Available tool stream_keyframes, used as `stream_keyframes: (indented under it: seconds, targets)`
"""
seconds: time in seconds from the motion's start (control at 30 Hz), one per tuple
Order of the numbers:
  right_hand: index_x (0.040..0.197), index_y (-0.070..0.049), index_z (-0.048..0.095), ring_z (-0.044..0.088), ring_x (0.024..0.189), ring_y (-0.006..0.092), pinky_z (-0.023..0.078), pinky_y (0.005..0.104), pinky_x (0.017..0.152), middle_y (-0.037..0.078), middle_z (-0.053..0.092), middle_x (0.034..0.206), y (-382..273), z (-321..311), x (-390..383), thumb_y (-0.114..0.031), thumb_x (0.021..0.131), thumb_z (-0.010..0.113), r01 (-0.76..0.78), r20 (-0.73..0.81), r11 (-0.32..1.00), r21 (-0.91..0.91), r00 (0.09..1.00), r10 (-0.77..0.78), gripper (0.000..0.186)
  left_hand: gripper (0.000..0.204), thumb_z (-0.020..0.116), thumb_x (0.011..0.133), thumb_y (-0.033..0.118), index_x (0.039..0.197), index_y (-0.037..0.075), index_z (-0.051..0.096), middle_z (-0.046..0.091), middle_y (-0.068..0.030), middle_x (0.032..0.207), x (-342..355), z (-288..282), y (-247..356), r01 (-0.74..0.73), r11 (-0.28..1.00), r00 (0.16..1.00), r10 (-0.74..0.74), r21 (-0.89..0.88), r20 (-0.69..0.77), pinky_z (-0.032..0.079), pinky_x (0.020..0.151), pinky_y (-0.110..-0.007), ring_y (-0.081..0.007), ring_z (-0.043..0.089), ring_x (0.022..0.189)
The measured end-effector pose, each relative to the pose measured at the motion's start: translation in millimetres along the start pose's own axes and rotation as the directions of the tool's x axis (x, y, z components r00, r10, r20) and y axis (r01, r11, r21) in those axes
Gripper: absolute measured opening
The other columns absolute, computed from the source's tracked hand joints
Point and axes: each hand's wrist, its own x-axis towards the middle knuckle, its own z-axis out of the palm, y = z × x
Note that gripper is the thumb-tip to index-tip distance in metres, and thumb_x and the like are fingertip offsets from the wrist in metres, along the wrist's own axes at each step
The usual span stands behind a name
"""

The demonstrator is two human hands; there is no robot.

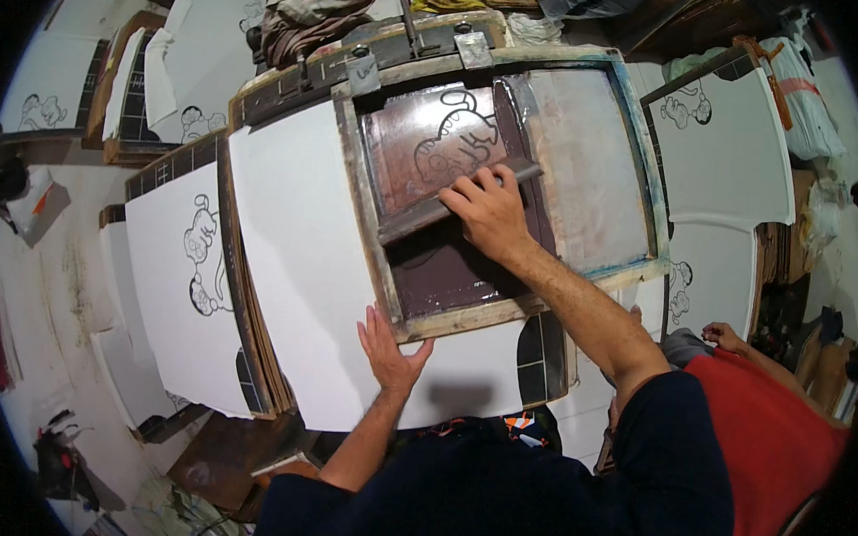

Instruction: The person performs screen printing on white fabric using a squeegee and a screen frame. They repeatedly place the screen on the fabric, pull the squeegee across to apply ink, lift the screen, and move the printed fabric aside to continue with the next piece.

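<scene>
A wooden screen printing frame [467,325] lies over white fabric [298,261] stretched on a dark board. Inside it, the mesh shows a monkey-like line drawing [460,139], with dark ink [458,270] spread over the near part. My right hand [495,213] is closed over a long squeegee [417,219], which lies slantwise across the mesh. At the frame's near left corner rests my left hand [394,352], fingers spread, its fingertips and thumb against the wood. Metal hinge clamps [474,49] hold the frame's far edge.
Printed white fabric pieces on boards [173,255] stand at left, with more boards [725,167] at right. Crumpled cloths [321,15] lie beyond the clamps. Close on my right is another person in a red top [760,431], one hand [726,337] showing.
</scene>
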Motion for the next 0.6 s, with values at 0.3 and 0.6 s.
stream_keyframes:
  seconds: [0.3, 0.6]
  targets:
    - [0.105, -0.019, 0.069, 0.060, 0.104, 0.0234, 0.040, 0.0471, 0.098, 0.000, 0.065, 0.103, 100, 51, 109, -0.008, 0.081, 0.071, -0.096, -0.165, 0.976, -0.198, 0.984, 0.063, 0.026, 0.117, 0.091, 0.072, 0.038, 0.159, -0.007, 0.026, 0.041, -0.0278, 0.158, 0, 0, 0, 0.007, 0.999, 1.000, -0.007, 0.033, 0.009, 0.024, 0.124, -0.065, -0.0439, 0.037, 0.151]
    - [0.101, -0.017, 0.069, 0.062, 0.102, 0.0257, 0.042, 0.0473, 0.087, 0.002, 0.066, 0.102, 55, 33, 82, -0.012, 0.084, 0.071, -0.433, -0.124, 0.870, -0.235, 0.901, 0.415, 0.018, 0.113, 0.089, 0.074, 0.035, 0.158, -0.009, 0.029, 0.039, -0.0324, 0.159, 1, 0, -1, 0.019, 1.000, 1.000, -0.019, -0.005, 0.018, 0.022, 0.126, -0.063, -0.0446, 0.037, 0.150]
